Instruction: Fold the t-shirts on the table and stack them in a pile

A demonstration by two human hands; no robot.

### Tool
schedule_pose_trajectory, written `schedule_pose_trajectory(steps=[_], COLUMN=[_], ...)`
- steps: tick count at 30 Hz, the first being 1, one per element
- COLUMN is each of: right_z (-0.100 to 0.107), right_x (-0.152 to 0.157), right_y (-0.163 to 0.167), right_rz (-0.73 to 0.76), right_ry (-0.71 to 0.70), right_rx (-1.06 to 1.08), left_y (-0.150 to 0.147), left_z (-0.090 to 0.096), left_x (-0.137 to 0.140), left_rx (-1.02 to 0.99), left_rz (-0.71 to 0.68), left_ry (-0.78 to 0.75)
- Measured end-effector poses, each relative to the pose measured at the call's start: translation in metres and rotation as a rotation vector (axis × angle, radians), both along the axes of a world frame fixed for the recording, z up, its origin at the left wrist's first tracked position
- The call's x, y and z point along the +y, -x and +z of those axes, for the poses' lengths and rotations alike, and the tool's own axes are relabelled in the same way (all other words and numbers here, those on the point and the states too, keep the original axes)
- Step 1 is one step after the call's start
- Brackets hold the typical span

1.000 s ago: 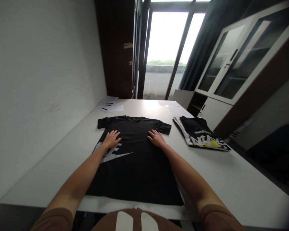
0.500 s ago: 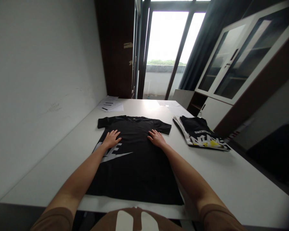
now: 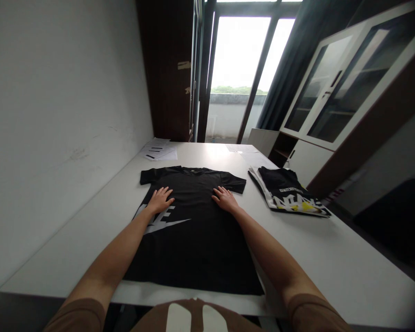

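Note:
A black short-sleeved T-shirt lies spread flat in front of me, its collar at the far end and its hem close to my body. Grey lettering and a pointed grey shape are printed on its left part, and my left forearm covers some of the print. My left hand rests flat on the left chest of the shirt, fingers spread. On the opposite side, my right hand lies palm down below the right sleeve, its fingers also apart. Neither hand grips the cloth.
Folded clothes, black and white with a yellow print on top, are stacked to the right on the white table. Papers lie at the far left corner, with more sheets at the far right. A wall borders the left side.

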State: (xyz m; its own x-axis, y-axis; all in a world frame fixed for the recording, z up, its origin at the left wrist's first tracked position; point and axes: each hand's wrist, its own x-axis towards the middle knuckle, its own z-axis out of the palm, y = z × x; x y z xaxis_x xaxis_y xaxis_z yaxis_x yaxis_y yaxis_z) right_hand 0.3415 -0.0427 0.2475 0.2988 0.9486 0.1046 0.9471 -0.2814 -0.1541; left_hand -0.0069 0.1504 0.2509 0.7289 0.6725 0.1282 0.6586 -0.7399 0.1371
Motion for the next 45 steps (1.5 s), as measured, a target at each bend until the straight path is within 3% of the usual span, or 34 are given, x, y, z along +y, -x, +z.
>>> schedule_pose_trajectory(steps=[18, 34, 45], right_z=[-0.0004, 0.0006, 0.0029], right_x=[0.0, -0.0002, -0.0006], right_y=[-0.0001, 0.0015, 0.0027], right_rz=[-0.004, -0.012, -0.011], right_ry=[0.006, 0.006, 0.016], right_rx=[-0.004, -0.003, 0.004], left_y=[-0.0008, -0.0017, -0.0019], left_z=[-0.0024, -0.0055, -0.0023], left_x=[0.0024, 0.0012, -0.0011], left_rx=[-0.006, -0.07, -0.052], left_rz=[0.002, 0.072, 0.054], left_ry=[-0.004, -0.107, -0.042])
